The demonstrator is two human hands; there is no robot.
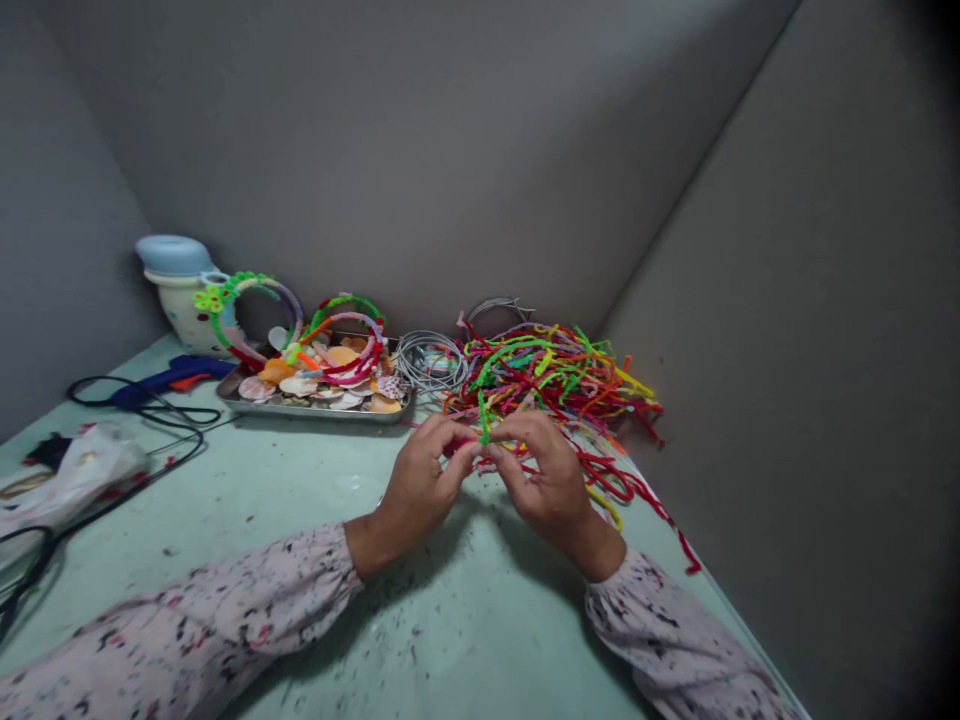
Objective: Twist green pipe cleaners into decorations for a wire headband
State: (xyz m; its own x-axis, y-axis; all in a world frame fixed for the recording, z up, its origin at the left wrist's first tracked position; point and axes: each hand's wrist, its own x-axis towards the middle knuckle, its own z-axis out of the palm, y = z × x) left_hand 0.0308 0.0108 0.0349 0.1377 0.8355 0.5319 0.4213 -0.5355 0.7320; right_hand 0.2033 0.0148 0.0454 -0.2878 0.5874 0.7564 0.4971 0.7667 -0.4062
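Note:
Between my two hands stands a short green pipe cleaner point(484, 412), its upper end sticking straight up. My left hand point(426, 472) pinches it from the left with thumb and forefinger. From the right, my right hand point(546, 480) pinches the same piece, so the fingertips of both hands almost meet. The lower part of the piece is hidden by the fingers. Just behind my hands lies a tangled heap of coloured pipe cleaners point(547, 370), with red and yellow strands trailing toward the right edge of the table.
A metal tray point(322, 412) of seashells carries rings wrapped in pipe cleaner. Beside it lies coiled grey wire point(431, 362). At left are a lidded pot point(180, 300), a blue glue gun point(169, 378), a black cable point(161, 415) and a plastic bag point(90, 470). Walls enclose the table.

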